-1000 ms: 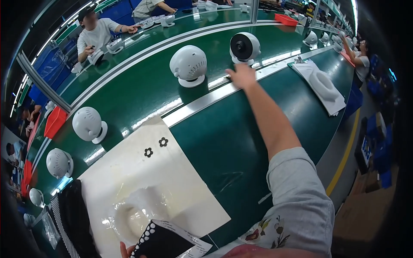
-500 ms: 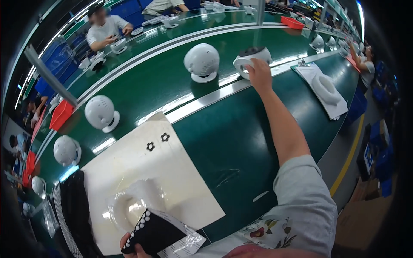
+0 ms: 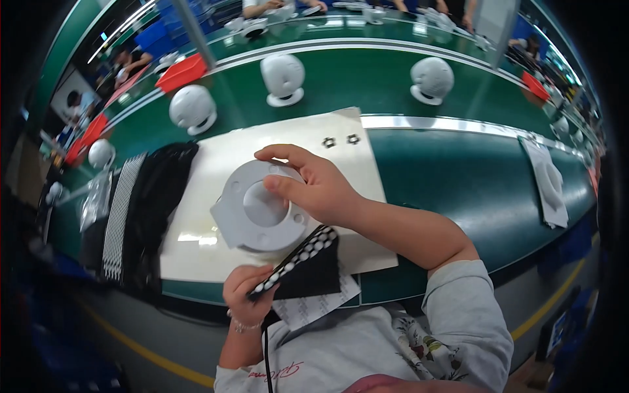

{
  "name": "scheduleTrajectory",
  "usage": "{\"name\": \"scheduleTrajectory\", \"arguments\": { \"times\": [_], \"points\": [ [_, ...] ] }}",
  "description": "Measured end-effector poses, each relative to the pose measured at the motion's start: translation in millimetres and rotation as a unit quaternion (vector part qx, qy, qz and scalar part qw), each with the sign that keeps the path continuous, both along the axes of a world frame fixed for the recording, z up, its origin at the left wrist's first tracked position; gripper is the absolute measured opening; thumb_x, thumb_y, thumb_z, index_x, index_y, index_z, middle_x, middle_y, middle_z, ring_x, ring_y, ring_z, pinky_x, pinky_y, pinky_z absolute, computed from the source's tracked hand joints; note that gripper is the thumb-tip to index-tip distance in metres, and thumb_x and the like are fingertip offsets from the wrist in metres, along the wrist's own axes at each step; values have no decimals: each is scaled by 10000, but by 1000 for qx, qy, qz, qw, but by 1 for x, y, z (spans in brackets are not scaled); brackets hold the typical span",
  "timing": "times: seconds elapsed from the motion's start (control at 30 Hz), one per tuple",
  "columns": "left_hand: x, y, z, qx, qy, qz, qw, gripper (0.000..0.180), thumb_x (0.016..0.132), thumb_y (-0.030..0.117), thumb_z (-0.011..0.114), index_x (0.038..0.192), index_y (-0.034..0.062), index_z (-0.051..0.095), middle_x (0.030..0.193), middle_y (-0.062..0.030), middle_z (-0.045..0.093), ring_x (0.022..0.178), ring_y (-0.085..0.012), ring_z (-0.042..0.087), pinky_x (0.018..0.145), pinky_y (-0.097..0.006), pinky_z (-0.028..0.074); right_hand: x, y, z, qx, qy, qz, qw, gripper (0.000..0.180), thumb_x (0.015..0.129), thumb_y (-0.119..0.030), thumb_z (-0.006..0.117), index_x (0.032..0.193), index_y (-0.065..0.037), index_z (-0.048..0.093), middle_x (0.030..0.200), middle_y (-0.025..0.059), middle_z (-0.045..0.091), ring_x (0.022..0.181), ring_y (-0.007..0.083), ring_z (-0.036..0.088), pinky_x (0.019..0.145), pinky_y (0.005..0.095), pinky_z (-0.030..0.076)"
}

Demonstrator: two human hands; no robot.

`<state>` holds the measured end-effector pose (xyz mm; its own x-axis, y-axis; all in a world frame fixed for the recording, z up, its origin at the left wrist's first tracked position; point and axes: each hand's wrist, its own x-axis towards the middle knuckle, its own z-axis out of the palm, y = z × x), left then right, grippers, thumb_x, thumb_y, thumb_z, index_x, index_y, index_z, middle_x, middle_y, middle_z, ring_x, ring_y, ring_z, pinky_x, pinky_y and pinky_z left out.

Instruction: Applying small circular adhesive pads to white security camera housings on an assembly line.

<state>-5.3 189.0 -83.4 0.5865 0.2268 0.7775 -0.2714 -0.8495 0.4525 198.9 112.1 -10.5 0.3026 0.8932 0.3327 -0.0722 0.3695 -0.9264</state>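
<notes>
My right hand (image 3: 313, 187) rests on a round white plastic part in a clear bag (image 3: 259, 208), thumb and fingers curled over its right rim. The part lies on a white mat (image 3: 216, 249) on the green bench. My left hand (image 3: 247, 293) is below it, pinching a black pouch with a black-and-white dotted edge (image 3: 308, 263), which overlaps a printed paper sheet (image 3: 314, 306). Two small black rings (image 3: 341, 140) lie at the far side of the mat.
A stack of black pouches (image 3: 147, 209) sits left of the mat. Round white fan-like units (image 3: 283, 77) (image 3: 192, 109) (image 3: 432, 80) stand on the green conveyor behind. Red trays (image 3: 182, 72) and other people are beyond. Another white mat with a part (image 3: 545, 185) lies at right.
My right arm has drawn back from the white unit on the conveyor and now rests on the bagged round part. The left hand still holds the black pouch.
</notes>
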Motion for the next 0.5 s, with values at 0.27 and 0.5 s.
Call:
{"name": "scheduleTrajectory", "arguments": {
  "times": [0.27, 0.5],
  "points": [
    [-16, 16, -2, -60, -35, 34, 997, 244, 615, 12, 713, 802, -25, 560, 761, -131, 620, 627, -237, 574, 583, -289, 449, -15, 3, -2, 24, -385, -195, 902, 405, 830, -179, 515, 1196, -36, 418, 1067, 108, 491, 993, 180, 463, 833, 290, 353],
    [-13, 20, 1, -61, 6, 53, 997, 213, 590, 23, 721, 764, -23, 606, 720, -104, 610, 622, -194, 579, 567, -257, 445, -58, -17, -1, 108, -570, -132, 804, 210, 629, -97, 711, 814, -77, 612, 924, 43, 582, 891, 227, 535, 743, 321, 415]
  ]
}}
